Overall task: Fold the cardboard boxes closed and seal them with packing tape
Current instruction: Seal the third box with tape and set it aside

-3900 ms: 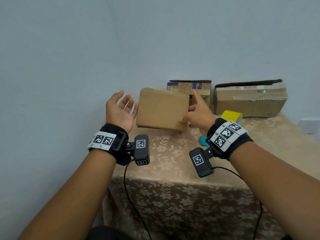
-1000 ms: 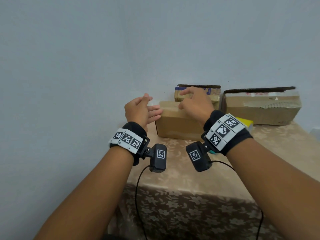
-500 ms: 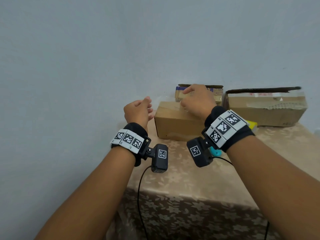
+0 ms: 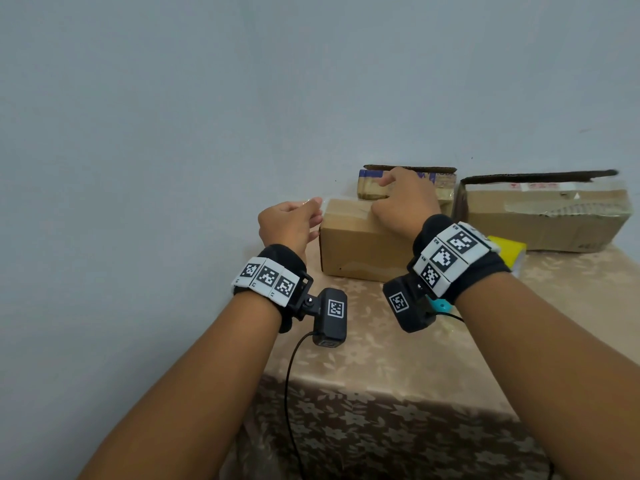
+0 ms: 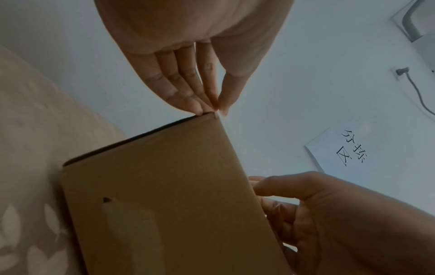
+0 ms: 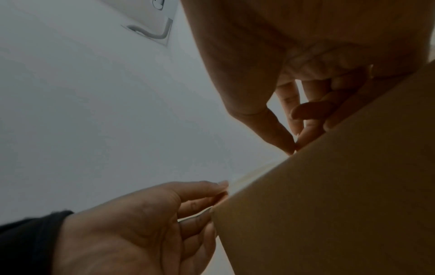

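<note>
— What's my left hand [image 4: 289, 223] doing?
— Thumb and fingertips pinch a clear tape strip [image 6: 253, 174] at the small cardboard box [image 4: 363, 251]'s left top corner. The box sits on the patterned surface [image 4: 374, 358], near the wall.
— And my right hand [image 4: 405, 202]?
— Fingers curled, pressing down on the box top. Behind stand two more boxes [image 4: 543, 216]; a yellow tape roll [image 4: 507, 251] lies right.
</note>
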